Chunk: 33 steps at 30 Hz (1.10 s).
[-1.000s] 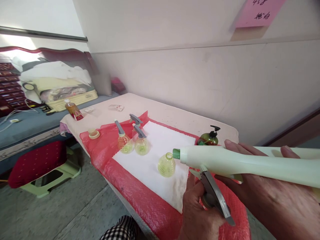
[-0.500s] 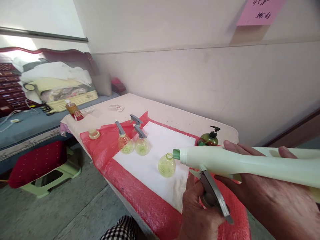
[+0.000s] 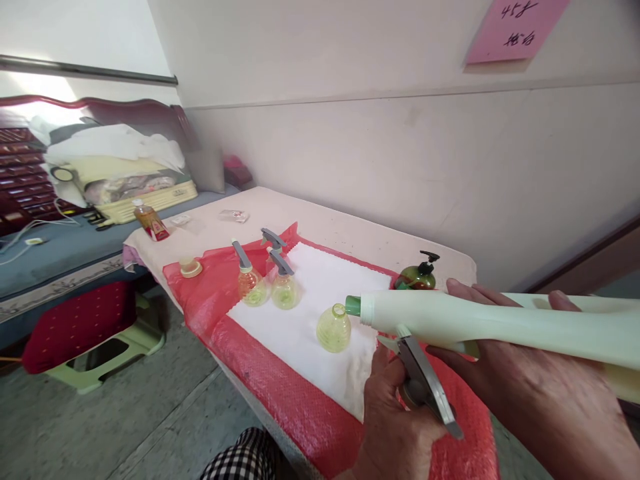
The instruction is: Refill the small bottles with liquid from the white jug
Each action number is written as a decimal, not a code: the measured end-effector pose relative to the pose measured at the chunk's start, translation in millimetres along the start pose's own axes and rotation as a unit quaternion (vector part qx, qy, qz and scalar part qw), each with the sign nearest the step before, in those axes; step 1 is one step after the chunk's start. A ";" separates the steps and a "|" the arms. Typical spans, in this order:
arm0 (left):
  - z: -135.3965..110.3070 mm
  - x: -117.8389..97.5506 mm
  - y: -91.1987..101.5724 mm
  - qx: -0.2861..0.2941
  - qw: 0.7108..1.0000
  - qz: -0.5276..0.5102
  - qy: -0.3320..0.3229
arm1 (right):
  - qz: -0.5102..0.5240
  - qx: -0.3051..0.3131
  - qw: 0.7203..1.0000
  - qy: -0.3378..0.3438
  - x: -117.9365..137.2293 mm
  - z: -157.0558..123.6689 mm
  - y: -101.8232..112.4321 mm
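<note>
My right hand [image 3: 505, 373] is wrapped round a large pale-green plastic jug [image 3: 450, 320], tipped on its side with its green spout [image 3: 353, 305] pointing left. That spout lies right beside the open neck of a yellowish ribbed bottle [image 3: 334, 330], which stands upright on a white cloth [image 3: 315, 287]. Below the jug, my left hand [image 3: 395, 413] grips a grey trigger spray head [image 3: 425, 380]. Several more bottles fitted with grey spray heads, such as the clear spray bottle [image 3: 285, 290], stand at the cloth's left side. Whether liquid leaves the spout I cannot tell.
Red plastic sheeting [image 3: 280, 387] lies under the cloth on the table [image 3: 310, 217]. A green pump bottle [image 3: 415, 277] stands behind the jug. Farther left are a beige cap [image 3: 190, 268], a drink bottle [image 3: 151, 220] and a red-topped stool [image 3: 85, 327].
The jug and both hands stay almost in place, with only a very slight shift. The camera view has tilted a little, so the pink note on the wall shows lower.
</note>
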<state>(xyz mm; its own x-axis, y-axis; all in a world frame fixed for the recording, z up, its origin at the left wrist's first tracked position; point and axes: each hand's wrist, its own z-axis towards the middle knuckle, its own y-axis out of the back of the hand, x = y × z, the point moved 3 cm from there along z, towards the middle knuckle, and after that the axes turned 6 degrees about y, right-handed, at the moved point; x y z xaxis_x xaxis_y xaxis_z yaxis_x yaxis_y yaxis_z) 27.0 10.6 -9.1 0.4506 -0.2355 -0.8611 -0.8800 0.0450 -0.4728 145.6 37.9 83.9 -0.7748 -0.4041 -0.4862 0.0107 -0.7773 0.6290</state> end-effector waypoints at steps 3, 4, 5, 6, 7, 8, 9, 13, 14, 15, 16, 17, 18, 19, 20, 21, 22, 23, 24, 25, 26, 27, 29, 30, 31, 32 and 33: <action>-1.5 -6.3 -1.7 0.004 1.000 -0.025 0.000 | 0.030 0.002 0.999 -0.034 -4.6 -10.3 -15.0; -2.1 -9.1 -2.1 0.004 0.999 -0.033 -0.002 | 0.035 0.013 0.998 -0.054 -6.9 -14.3 -21.5; -2.8 -12.1 -2.5 0.002 0.999 -0.036 -0.006 | 0.042 0.027 0.996 -0.079 -9.5 -17.9 -27.9; -3.7 -15.2 -2.6 -0.002 0.999 -0.032 -0.012 | 0.055 0.049 0.991 -0.115 -12.4 -21.1 -34.4; -4.9 -18.3 -2.7 -0.005 1.000 -0.022 -0.020 | 0.077 0.073 0.981 -0.163 -15.6 -23.8 -40.5; -6.3 -21.0 -2.9 -0.006 1.000 -0.012 -0.027 | 0.109 0.096 0.964 -0.221 -18.5 -25.8 -46.0; -7.9 -23.1 -3.2 -0.007 0.999 -0.002 -0.035 | 0.152 0.122 0.939 -0.282 -20.3 -27.3 -51.3; -12.7 -26.4 -3.0 -0.018 0.998 0.017 -0.055 | 0.302 0.128 0.803 -0.498 -15.0 -24.0 -68.1; -12.4 -27.3 -1.4 -0.027 0.998 0.022 -0.059 | 0.333 0.103 0.770 -0.534 -11.1 -20.6 -73.4; -11.2 -29.2 1.7 -0.042 0.997 0.026 -0.065 | 0.361 0.074 0.739 -0.563 -6.6 -16.2 -80.3; -9.0 -32.7 6.9 -0.065 0.995 0.025 -0.074 | 0.389 0.047 0.712 -0.582 -1.5 -10.7 -89.2; -6.1 -38.2 14.4 -0.097 0.991 0.018 -0.091 | 0.415 0.023 0.692 -0.590 4.1 -4.0 -100.1; -2.7 -45.6 24.3 -0.137 0.984 0.007 -0.111 | 0.432 0.001 0.682 -0.590 9.7 3.5 -112.5; 0.9 -54.5 36.4 -0.186 0.973 -0.010 -0.137 | 0.450 -0.019 0.673 -0.587 15.7 11.5 -126.4; 4.6 -64.4 49.4 -0.229 0.959 -0.032 -0.165 | 0.473 -0.045 0.660 -0.582 21.9 19.5 -141.4; 8.3 -74.1 63.1 -0.275 0.943 -0.050 -0.183 | 0.497 -0.066 0.649 -0.572 28.4 27.4 -157.0; 12.1 -83.0 76.3 -0.314 0.928 -0.067 -0.190 | 0.517 -0.085 0.640 -0.562 34.9 34.4 -172.1; 15.1 -91.0 88.7 -0.354 0.909 -0.091 -0.198 | 0.527 -0.101 0.631 -0.560 40.9 39.6 -185.9; 17.9 -97.9 99.1 -0.379 0.894 -0.117 -0.209 | 0.536 -0.113 0.623 -0.558 46.5 43.1 -197.8; 20.2 -103.5 107.2 -0.394 0.882 -0.139 -0.218 | 0.543 -0.118 0.617 -0.558 51.6 44.5 -207.0; 22.1 -107.7 113.1 -0.402 0.875 -0.155 -0.222 | 0.548 -0.118 0.612 -0.557 55.9 43.6 -212.8; 23.4 -111.0 116.9 -0.404 0.871 -0.164 -0.225 | 0.553 -0.114 0.611 -0.555 59.6 40.2 -214.8; 24.3 -115.6 119.7 -0.399 0.872 -0.166 -0.231 | 0.558 -0.094 0.615 -0.549 66.3 25.7 -207.0; 24.1 -117.3 119.6 -0.394 0.874 -0.163 -0.235 | 0.557 -0.083 0.619 -0.547 70.4 14.9 -198.1; 23.7 -118.7 118.9 -0.388 0.876 -0.160 -0.239 | 0.558 -0.071 0.624 -0.543 75.8 2.6 -187.2; 23.3 -119.7 118.1 -0.381 0.878 -0.160 -0.242 | 0.555 -0.063 0.627 -0.543 82.7 -10.8 -175.2; 23.0 -120.4 117.2 -0.373 0.881 -0.161 -0.242 | 0.560 -0.051 0.629 -0.537 91.9 -23.6 -164.0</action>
<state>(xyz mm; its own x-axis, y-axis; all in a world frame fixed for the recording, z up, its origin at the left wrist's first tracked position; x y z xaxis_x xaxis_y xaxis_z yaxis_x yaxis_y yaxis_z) -126.9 66.6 34.9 0.5468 0.3312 -0.7689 -0.4665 -0.6421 -0.6083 87.5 116.9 -78.2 -0.2250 -0.2096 0.9515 0.9276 -0.3451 0.1433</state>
